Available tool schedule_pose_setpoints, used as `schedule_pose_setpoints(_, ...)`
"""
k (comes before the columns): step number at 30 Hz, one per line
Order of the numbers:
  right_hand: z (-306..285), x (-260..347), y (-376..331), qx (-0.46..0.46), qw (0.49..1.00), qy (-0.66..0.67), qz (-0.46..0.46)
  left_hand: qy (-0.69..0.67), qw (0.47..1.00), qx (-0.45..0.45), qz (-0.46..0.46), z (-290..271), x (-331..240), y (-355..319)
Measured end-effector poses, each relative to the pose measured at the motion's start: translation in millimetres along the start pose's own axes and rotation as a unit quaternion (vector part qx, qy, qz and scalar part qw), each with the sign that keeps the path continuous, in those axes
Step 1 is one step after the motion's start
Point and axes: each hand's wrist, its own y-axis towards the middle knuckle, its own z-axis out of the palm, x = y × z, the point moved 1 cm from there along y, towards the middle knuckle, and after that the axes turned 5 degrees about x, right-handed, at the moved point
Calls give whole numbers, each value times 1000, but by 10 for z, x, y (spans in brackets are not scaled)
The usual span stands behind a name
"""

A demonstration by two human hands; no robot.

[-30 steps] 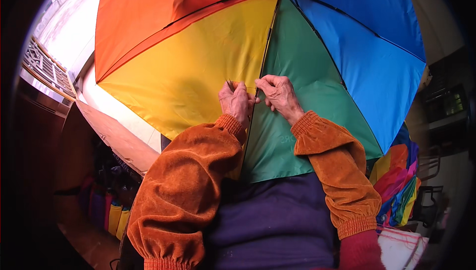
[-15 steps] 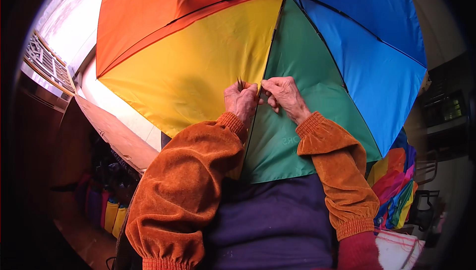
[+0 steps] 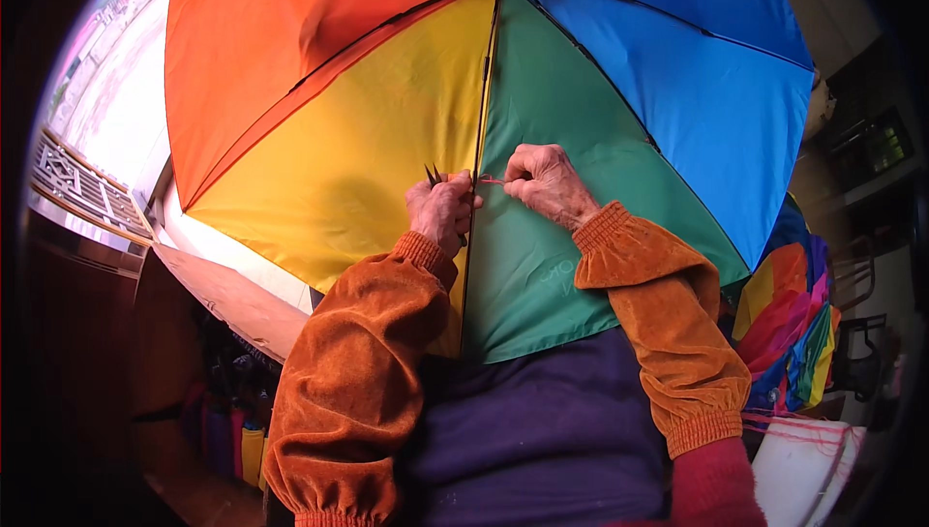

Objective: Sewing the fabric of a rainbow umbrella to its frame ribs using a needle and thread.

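Note:
An open rainbow umbrella spreads in front of me, its inner side and dark ribs facing me. My left hand is closed at the rib along the seam between the yellow and green panels, pinching it. Two dark pointed blades of thread snips stick up from that hand; their grips are hidden. My right hand, over the green panel, pinches a pink thread that runs taut from the rib to its fingertips.
At the right, a heap of multicoloured fabric hangs beside a white block with loose pink threads on it. A cardboard edge and a bright opening with a metal railing lie left. Dark fabric covers my lap.
The umbrella and my left hand have shifted left in view. My right hand has drawn away from the rib, and the pink thread now shows stretched between them.

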Motion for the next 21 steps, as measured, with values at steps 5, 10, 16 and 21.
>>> schedule_pose_setpoints(5, -153, -18, -33, -98, 902, 380, 181, -40, 999, 29, 1, 13, 20, 6)
schedule_pose_setpoints(10, -79, 49, -23, -116, 751, 635, 136, -1, 1000, 19, 4, 92, -8, -32)
schedule_pose_setpoints(16, -377, -157, -108, -88, 819, 542, 167, 129, 984, -35, 116, 31, 73, 47)
schedule_pose_setpoints(21, -600, -117, -291, 122, 963, 162, 179, 113, 987, -48, 108, 20, 65, 29)
